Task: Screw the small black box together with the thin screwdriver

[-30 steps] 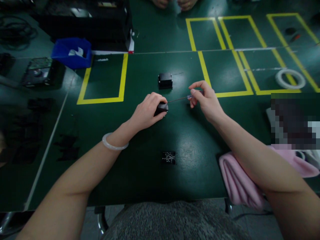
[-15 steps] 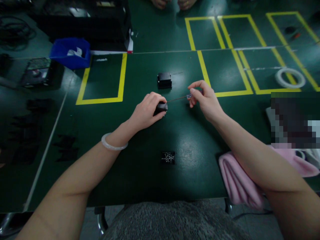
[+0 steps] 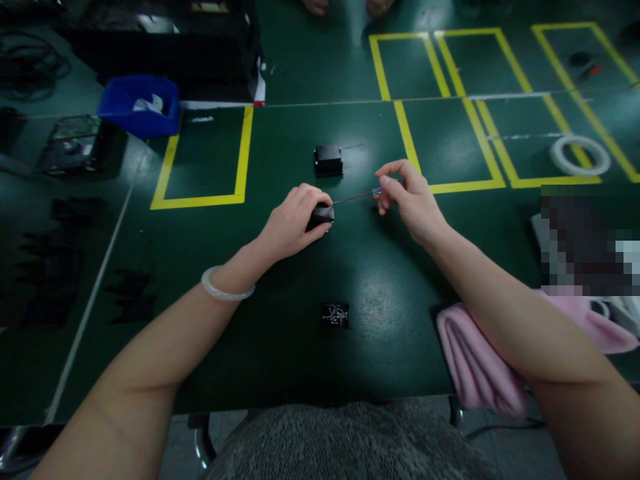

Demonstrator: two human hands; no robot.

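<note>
My left hand (image 3: 297,217) is closed around a small black block-shaped part (image 3: 323,213), holding it on the green table; the fingers hide much of it. A screwdriver (image 3: 356,196) with a long thin shaft and a clear handle lies in the closed fingers of my right hand (image 3: 407,200). Its shaft points left, and the tip meets the right side of the black part. Just beyond stands a similar black part (image 3: 329,160). Closer to me, small silver screws (image 3: 335,315) lie in a dark shallow tray (image 3: 345,325).
Black brackets (image 3: 133,293) lie to the left. At the back left are a blue bin (image 3: 140,110) and a large black machine (image 3: 165,60). A tape roll (image 3: 580,157) and a pink cloth (image 3: 480,360) are on the right. Another person's hands (image 3: 317,5) show at the far edge.
The other person's hands at the far edge have moved slightly apart. My hands, the black part and the screwdriver look almost unchanged.
</note>
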